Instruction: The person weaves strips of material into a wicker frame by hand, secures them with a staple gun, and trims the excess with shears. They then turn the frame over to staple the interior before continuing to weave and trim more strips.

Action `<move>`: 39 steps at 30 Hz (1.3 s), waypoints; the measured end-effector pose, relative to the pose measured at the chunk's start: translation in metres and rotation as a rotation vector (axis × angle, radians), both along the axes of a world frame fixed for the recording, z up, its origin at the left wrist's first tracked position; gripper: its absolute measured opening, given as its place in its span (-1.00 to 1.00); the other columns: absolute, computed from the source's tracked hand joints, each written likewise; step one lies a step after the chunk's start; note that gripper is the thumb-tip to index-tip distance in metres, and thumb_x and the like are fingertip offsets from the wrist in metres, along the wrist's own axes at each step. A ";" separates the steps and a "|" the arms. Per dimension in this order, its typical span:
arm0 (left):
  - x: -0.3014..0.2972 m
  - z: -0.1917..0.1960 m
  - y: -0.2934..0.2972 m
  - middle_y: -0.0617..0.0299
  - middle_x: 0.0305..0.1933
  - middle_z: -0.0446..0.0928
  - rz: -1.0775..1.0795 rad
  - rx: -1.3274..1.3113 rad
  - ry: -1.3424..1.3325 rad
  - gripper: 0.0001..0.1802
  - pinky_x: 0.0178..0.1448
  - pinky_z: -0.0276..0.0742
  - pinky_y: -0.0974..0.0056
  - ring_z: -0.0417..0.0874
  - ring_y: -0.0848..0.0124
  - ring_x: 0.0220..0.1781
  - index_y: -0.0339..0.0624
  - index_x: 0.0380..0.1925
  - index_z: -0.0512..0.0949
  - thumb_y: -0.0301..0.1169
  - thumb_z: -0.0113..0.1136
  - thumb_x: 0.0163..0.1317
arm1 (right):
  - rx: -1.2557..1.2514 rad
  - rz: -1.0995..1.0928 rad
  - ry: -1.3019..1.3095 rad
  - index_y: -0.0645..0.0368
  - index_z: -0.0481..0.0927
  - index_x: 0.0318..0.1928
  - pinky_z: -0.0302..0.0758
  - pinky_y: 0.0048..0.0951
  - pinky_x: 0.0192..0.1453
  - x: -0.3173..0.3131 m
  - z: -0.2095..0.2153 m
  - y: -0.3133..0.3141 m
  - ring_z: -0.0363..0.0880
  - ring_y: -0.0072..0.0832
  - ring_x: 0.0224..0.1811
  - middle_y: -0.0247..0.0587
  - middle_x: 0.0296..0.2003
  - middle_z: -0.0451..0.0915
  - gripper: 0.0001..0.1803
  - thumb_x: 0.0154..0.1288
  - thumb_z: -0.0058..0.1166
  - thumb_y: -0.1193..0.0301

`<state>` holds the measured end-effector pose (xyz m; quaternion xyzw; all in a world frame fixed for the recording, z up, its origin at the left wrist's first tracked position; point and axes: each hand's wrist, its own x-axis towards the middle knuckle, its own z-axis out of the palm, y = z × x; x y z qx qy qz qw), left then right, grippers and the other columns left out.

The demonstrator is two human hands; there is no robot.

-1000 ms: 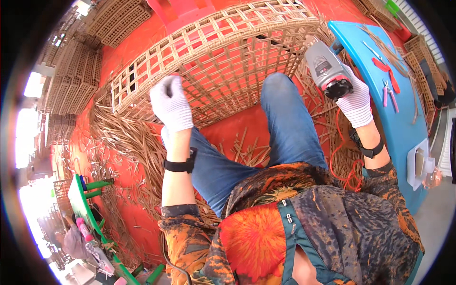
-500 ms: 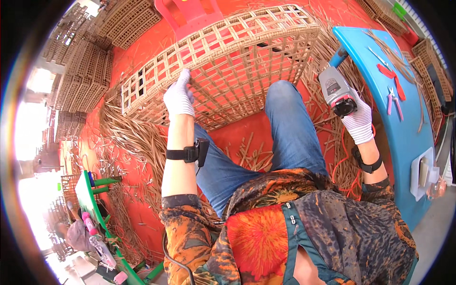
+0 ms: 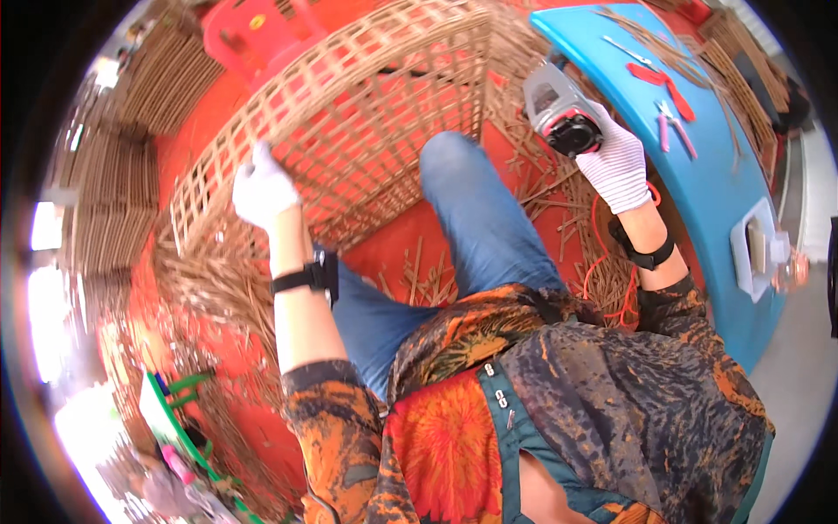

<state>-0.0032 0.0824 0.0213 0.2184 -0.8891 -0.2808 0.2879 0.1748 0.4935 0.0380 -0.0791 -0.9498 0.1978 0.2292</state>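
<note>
A large open-weave wicker basket or frame (image 3: 384, 162) stands tilted on the floor in front of my knees. My left hand (image 3: 264, 190), in a striped white glove, is closed at its near left side, thumb up along the woven rim; its fingers are partly hidden and blurred. My right hand (image 3: 614, 162), gloved too, is wrapped around a grey nail gun or stapler (image 3: 552, 98) with a black and red end. The tool is held up between the basket's right end and the blue table, apart from both. Its nose is hidden.
On the blue table (image 3: 602, 52) at right lie pink-handled pliers (image 3: 674, 131), a red strap-like piece (image 3: 659, 83) and a white tray (image 3: 752, 249). An orange hose (image 3: 602, 262) loops below. Loose strips (image 3: 209, 279) cover the red floor. A red chair (image 3: 253, 39) and stacked wicker pieces (image 3: 109, 192) stand behind.
The whole view has turned, so basket, table and hands appear farther left. Both hands keep their hold; little else has visibly moved.
</note>
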 end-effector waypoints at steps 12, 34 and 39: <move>0.016 -0.009 0.005 0.11 -0.53 0.64 -0.145 -0.082 0.118 -0.50 -0.28 0.49 0.13 0.60 0.24 -0.50 -0.22 -0.45 0.68 0.05 0.25 0.31 | 0.248 -0.541 -0.312 -0.10 0.50 0.18 0.58 -0.02 0.03 0.025 0.066 0.110 0.64 0.06 -0.03 0.04 -0.11 0.69 -0.52 0.30 0.14 0.06; 0.016 0.059 -0.037 0.02 -0.09 0.67 -0.440 -0.454 0.266 -0.62 0.13 0.53 0.06 0.67 0.12 0.01 -0.20 -0.10 0.70 -0.11 0.22 0.35 | 0.204 -0.789 -0.572 -0.01 0.61 0.20 0.49 -0.14 0.26 0.072 0.033 0.219 0.62 -0.08 0.17 0.03 0.10 0.64 -0.26 0.25 -0.02 -0.26; -0.006 0.025 -0.100 0.13 0.32 0.52 -0.390 -0.841 -0.029 -0.44 0.42 0.33 0.07 0.49 0.14 0.35 0.06 0.30 0.50 0.06 -0.17 0.50 | -0.019 -0.163 -0.094 0.01 0.62 0.16 0.50 -0.28 0.19 -0.036 -0.007 0.160 0.63 -0.06 0.08 0.01 0.00 0.67 -0.43 0.38 0.02 -0.11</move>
